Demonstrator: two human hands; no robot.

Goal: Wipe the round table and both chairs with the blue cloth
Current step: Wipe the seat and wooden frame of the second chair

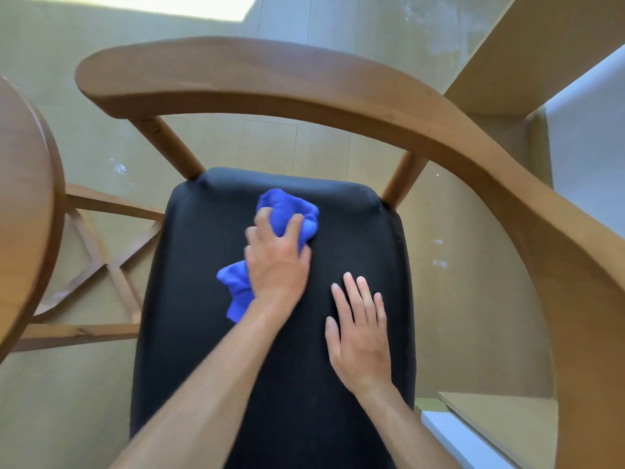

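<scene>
A wooden chair with a curved backrest (304,82) and a black padded seat (203,333) fills the view from above. The crumpled blue cloth (287,211) lies on the far half of the seat. My left hand (275,262) grips it, fingers and thumb curled into the cloth, and presses it on the seat. Part of the cloth sticks out left of my wrist. My right hand (360,333) rests flat on the seat to the right, fingers straight and holding nothing. The round wooden table (23,198) shows only its edge at the far left.
The table's crossed wooden base (105,265) stands on the floor left of the seat. A pale wooden shelf unit (507,424) and a white panel (588,157) stand at the right. Beige floor (270,143) lies beyond the chair.
</scene>
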